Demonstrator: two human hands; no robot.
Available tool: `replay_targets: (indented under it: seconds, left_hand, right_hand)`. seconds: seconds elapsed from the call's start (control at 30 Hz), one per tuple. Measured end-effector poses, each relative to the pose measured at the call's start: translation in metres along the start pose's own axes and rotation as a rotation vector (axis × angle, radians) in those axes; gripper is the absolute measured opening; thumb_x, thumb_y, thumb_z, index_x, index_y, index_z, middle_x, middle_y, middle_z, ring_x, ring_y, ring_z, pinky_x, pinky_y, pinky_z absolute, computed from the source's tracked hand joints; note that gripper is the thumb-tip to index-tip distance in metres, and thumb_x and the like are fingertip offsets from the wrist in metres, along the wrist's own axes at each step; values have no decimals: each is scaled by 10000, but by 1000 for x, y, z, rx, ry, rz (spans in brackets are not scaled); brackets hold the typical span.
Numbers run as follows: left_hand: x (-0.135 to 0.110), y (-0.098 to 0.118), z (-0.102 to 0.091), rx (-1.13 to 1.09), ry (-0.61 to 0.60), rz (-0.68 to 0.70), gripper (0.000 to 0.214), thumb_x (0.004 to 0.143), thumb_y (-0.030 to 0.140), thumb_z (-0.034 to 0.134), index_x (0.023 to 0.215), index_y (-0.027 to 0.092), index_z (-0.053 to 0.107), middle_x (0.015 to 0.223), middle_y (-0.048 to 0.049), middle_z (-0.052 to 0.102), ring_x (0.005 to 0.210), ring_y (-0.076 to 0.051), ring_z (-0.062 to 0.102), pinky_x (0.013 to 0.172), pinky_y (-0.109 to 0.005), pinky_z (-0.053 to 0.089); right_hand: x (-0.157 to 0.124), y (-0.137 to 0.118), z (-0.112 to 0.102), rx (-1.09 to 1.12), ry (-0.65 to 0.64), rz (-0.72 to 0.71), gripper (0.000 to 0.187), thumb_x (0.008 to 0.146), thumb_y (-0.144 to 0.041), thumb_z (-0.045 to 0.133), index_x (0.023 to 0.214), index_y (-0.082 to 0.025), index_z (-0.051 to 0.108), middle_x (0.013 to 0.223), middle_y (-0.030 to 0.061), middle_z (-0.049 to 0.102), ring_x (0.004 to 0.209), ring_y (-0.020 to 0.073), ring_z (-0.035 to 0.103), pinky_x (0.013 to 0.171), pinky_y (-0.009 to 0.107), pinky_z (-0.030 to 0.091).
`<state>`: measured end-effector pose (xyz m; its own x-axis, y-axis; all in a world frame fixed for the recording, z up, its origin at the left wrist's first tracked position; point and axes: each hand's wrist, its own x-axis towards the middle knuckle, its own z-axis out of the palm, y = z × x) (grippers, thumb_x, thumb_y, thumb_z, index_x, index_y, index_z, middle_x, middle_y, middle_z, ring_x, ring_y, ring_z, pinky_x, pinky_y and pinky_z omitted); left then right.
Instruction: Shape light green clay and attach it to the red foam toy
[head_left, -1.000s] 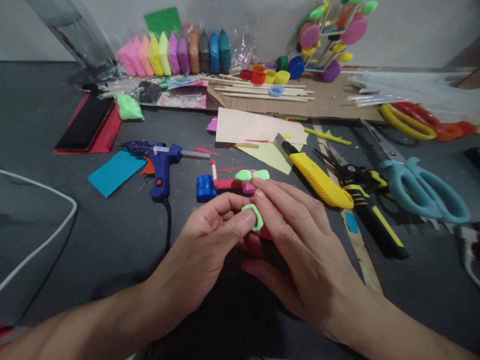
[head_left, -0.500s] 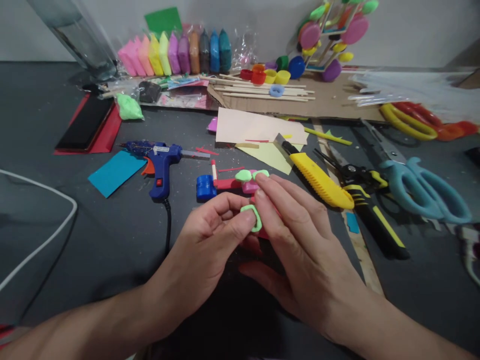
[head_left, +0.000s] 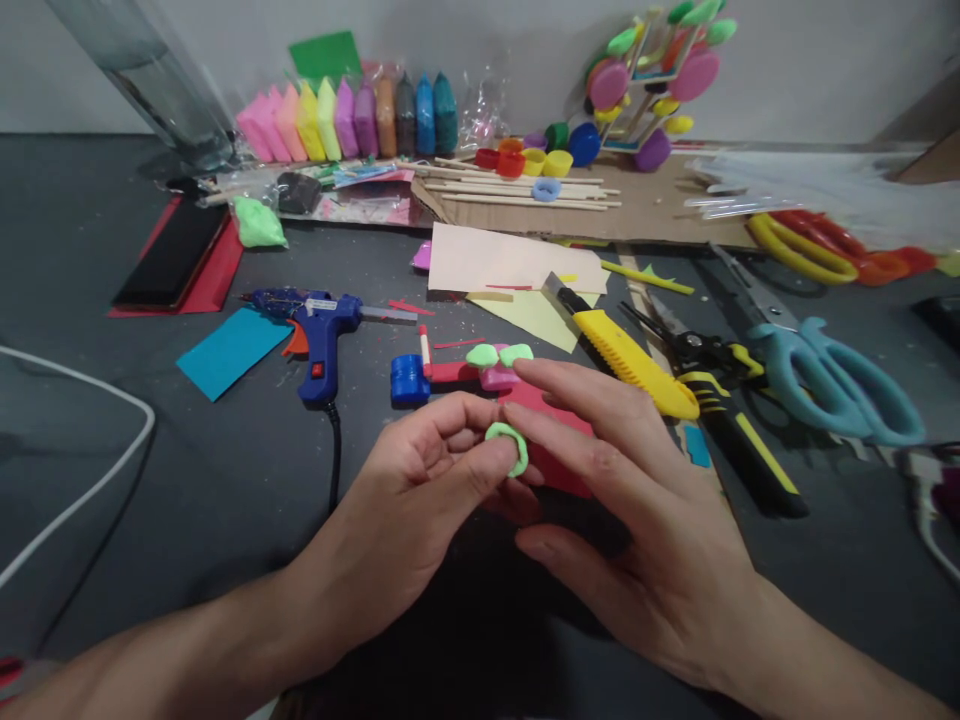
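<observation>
A small light-green clay piece (head_left: 519,455) with a raised, rounded rim sits in my left hand (head_left: 442,490), pinched under the thumb, which covers its middle. My right hand (head_left: 637,500) is just to the right, fingers apart, its index fingertip at or close to the rim; contact is hard to tell. Beyond the fingers lies a pink piece (head_left: 499,379) with two light-green clay blobs (head_left: 482,356) on top. A red sheet (head_left: 559,440) shows partly behind the right hand. A blue round cap-like piece (head_left: 409,381) lies left of the pink one.
A blue glue gun (head_left: 322,340) rests at left with its cord running toward me. At right lie a yellow box cutter (head_left: 634,365), pliers (head_left: 742,440) and blue-handled scissors (head_left: 832,380). Bagged coloured clay (head_left: 352,120) and wooden sticks (head_left: 525,187) line the back.
My right hand has drawn back to the right and its fingers have spread, uncovering the red sheet. The green clay piece, still in my left hand, looks rounder. The view has shifted slightly.
</observation>
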<state>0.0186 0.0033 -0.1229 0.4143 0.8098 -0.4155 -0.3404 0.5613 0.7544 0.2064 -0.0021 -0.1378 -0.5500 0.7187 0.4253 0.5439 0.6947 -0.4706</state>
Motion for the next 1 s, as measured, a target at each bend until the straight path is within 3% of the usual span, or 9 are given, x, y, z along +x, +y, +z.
replay_targets:
  seconds: [0.2, 0.37, 0.57, 0.83, 1.0]
  left_hand:
    - [2, -2, -3, -8, 54, -30, 110, 914, 283, 731, 966, 194, 693, 806, 40, 695, 704, -62, 631, 706, -173, 499]
    - [2, -1, -3, -6, 39, -56, 109, 921, 285, 718, 941, 185, 681, 822, 33, 691, 719, -66, 623, 711, -175, 497]
    - [1, -1, -4, -63, 45, -57, 92, 909, 265, 727, 927, 179, 700, 802, 27, 695, 708, -67, 625, 712, -175, 502]
    - [0, 0, -4, -48, 34, -40, 88, 911, 253, 722, 883, 170, 710, 771, 21, 693, 702, -69, 620, 695, -164, 492]
    - [2, 1, -3, -38, 34, -33, 87, 911, 258, 725, 898, 173, 712, 782, 22, 693, 705, -65, 608, 685, -156, 479]
  right_hand:
    - [0, -1, -3, 57, 46, 42, 405, 1021, -358, 567, 1356, -131, 560, 1434, 142, 555, 1355, 224, 508, 1161, 386, 431]
    - [0, 0, 1, 29, 1, 17, 544, 1026, -414, 549, 1452, -87, 469, 1522, 182, 483, 1425, 258, 443, 1178, 454, 421]
    - [1, -1, 3, 18, -46, -39, 549, 1033, -382, 528, 1477, -78, 416, 1545, 215, 456, 1476, 294, 385, 1188, 546, 399]
    - [3, -1, 1, -66, -33, -40, 532, 1029, -401, 515, 1462, -98, 459, 1502, 210, 513, 1430, 333, 450, 1150, 564, 450]
    - [4, -2, 0, -67, -32, -64, 538, 1030, -394, 521, 1439, -49, 470, 1504, 231, 495, 1452, 305, 414, 1192, 510, 410]
